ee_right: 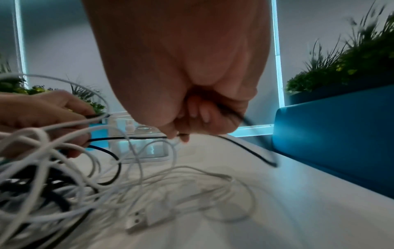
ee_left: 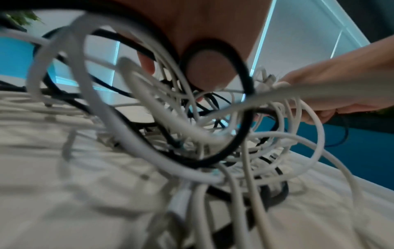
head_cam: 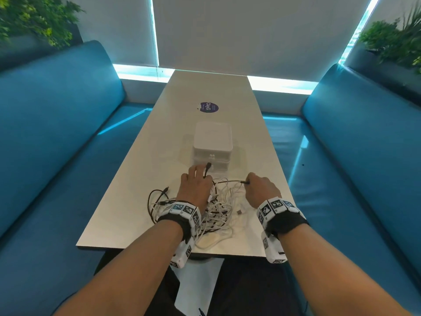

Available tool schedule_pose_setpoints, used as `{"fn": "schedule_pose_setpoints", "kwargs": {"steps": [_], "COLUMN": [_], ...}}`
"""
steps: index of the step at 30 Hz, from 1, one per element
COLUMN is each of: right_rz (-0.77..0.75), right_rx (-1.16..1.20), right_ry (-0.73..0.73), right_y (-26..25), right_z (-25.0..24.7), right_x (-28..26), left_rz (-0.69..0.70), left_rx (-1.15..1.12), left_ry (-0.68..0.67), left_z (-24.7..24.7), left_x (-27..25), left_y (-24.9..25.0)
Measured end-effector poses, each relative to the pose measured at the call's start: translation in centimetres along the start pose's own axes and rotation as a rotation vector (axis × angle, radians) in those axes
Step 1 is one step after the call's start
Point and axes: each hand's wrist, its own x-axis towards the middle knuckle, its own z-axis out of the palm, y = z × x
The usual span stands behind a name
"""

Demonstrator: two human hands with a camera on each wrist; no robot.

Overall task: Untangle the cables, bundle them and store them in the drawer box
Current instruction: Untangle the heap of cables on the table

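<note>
A tangle of white and black cables [head_cam: 211,210] lies on the white table [head_cam: 127,201] near its front edge. My left hand [head_cam: 200,175] rests on the tangle's far side and grips a black cable whose plug [head_cam: 208,166] sticks up between the fingers. My right hand [head_cam: 249,181] pinches the metal end of a black cable [head_cam: 227,180] stretched between both hands. In the right wrist view the fingers [ee_right: 198,116] curl round that black cable [ee_right: 127,138]. The white drawer box [head_cam: 213,144], its drawers closed, stands just behind the hands.
Blue benches [head_cam: 57,144] flank the table on both sides. A purple sticker [head_cam: 209,107] lies beyond the box. A white USB plug [ee_right: 138,220] lies loose by my right wrist. A white sheet [head_cam: 196,286] rests on my lap below the table edge.
</note>
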Motion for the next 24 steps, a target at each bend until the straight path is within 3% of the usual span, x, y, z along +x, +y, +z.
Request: {"fn": "schedule_pose_setpoints", "kwargs": {"steps": [5,11,19,24], "right_rz": [-0.167,-0.354,-0.246,-0.186], "right_rx": [0.168,0.192,0.138,0.023], "right_ry": [0.024,-0.101,-0.113,0.003], "right_y": [-2.6,-4.2,-3.1,-1.6], "right_z": [0.2,0.7,-0.1,-0.9], "right_x": [-0.5,-0.6,0.1,0.1], "left_rz": [0.039,0.144,0.115,0.114], "left_rx": [0.025,0.074,0.182,0.197], "left_ry": [-0.014,-0.047,-0.048,-0.101], "left_z": [-0.2,0.6,1.1,1.0], "left_x": [0.0,0.8,0.6,0.8], "left_y": [0.1,-0.3,-0.8,-1.1]}}
